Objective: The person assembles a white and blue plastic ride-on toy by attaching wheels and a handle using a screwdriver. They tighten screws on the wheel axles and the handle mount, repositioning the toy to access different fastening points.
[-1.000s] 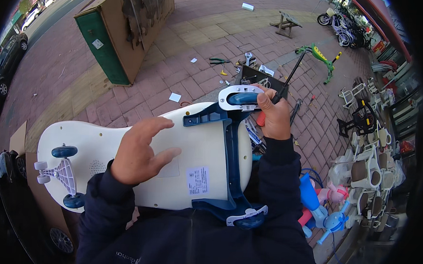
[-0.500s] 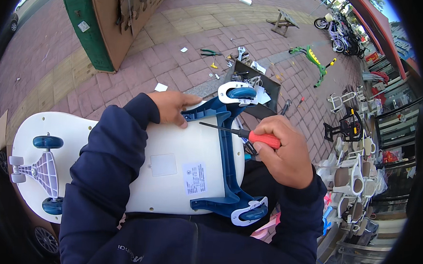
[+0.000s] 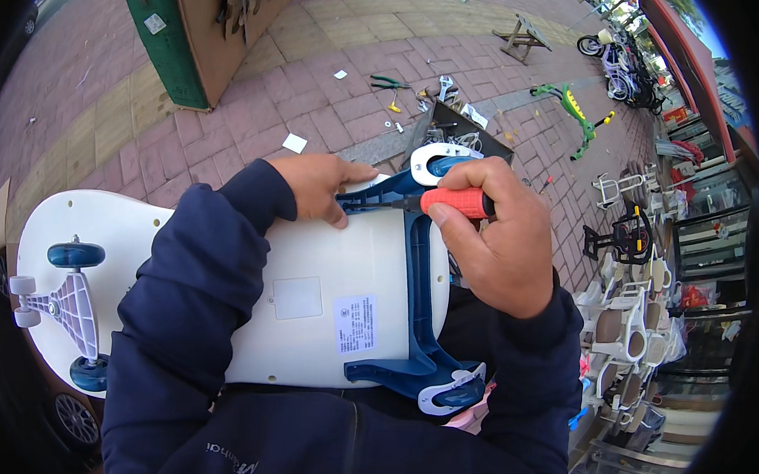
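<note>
A white child's ride-on car (image 3: 335, 260) lies upside down across my lap, its underside up. A blue wheel bracket (image 3: 418, 278) spans its right end, with a blue wheel in a white fork at each tip. My left hand (image 3: 313, 189) holds the bracket's upper arm, thumb and fingers on either side of it. My right hand (image 3: 508, 239) is wrapped round the red handle of a screwdriver (image 3: 458, 202). The shaft points left along that arm, toward my left fingers, which hide the tip. At the car's left end sits a white ribbed piece (image 3: 75, 311) with two blue wheels.
An open tool box (image 3: 479, 137) stands beyond the car. Pliers (image 3: 389, 82) and an adjustable wrench (image 3: 445, 86) lie on the paving. A large carton (image 3: 168, 46) stands at upper left, a green and yellow frame (image 3: 575, 114) at upper right. White seats (image 3: 619, 327) are piled at right.
My right hand has moved the screwdriver left and up, bringing its tip to the bracket's arm by my left fingers. My left hand has kept its hold.
</note>
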Available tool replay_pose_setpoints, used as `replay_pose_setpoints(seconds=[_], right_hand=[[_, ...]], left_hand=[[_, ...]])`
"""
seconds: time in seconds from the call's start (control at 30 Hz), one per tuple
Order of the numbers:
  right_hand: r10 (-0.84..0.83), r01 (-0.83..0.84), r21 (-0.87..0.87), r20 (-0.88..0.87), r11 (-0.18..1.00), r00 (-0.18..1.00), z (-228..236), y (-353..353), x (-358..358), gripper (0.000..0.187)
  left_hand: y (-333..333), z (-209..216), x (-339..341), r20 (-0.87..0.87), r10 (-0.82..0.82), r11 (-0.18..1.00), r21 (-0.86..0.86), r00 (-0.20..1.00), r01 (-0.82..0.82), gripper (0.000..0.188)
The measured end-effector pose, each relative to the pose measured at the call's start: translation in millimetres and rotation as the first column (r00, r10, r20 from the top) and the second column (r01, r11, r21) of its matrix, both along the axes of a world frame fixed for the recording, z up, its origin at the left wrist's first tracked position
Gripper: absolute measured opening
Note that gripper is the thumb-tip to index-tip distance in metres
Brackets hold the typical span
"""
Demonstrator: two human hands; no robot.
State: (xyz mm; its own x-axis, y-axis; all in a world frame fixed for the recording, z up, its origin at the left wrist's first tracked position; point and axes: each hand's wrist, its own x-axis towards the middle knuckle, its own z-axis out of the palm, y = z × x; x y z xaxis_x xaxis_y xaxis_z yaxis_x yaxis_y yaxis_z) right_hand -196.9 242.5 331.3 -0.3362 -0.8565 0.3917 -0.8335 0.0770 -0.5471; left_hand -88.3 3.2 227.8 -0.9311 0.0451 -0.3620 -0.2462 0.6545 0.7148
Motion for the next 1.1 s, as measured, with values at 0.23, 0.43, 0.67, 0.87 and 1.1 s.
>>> replay_pose_setpoints(seconds=[0.23,0.43,0.67,0.87,1.1], right_hand=[[-0.018,0.015,-0.022,-0.108,1.000,0.994,4.4,-13.8,8.5,0.019],[-0.163,0.163,-0.019,-0.221,0.987,0.962,6.0,-24.9,19.2,0.017],[-0.216,0.217,-0.016,-0.178,0.976,0.960,6.6,-23.6,22.5,0.021],[-0.102,0.108,0.028,-0.163,0.994,0.981,6.8,-24.2,17.1,0.018],[0.390,-0.397,0.004,0.174,0.918,0.904,4.9,-46.9,-7.1,0.028]], left_hand=[[-1.4,2.7,4.2,-0.007,0.014,1.000,0.021,1.000,-0.014,0.089],[-0.5,4.3,4.3,-0.003,0.011,1.000,-0.003,1.000,-0.011,0.089],[-2.3,1.8,5.8,-0.014,0.030,0.999,0.042,0.999,-0.029,0.090],[-2.1,1.7,6.5,-0.049,0.024,0.999,0.027,0.999,-0.023,0.089],[-0.8,2.8,12.2,-0.120,0.006,0.999,0.045,0.993,0.000,0.085]])
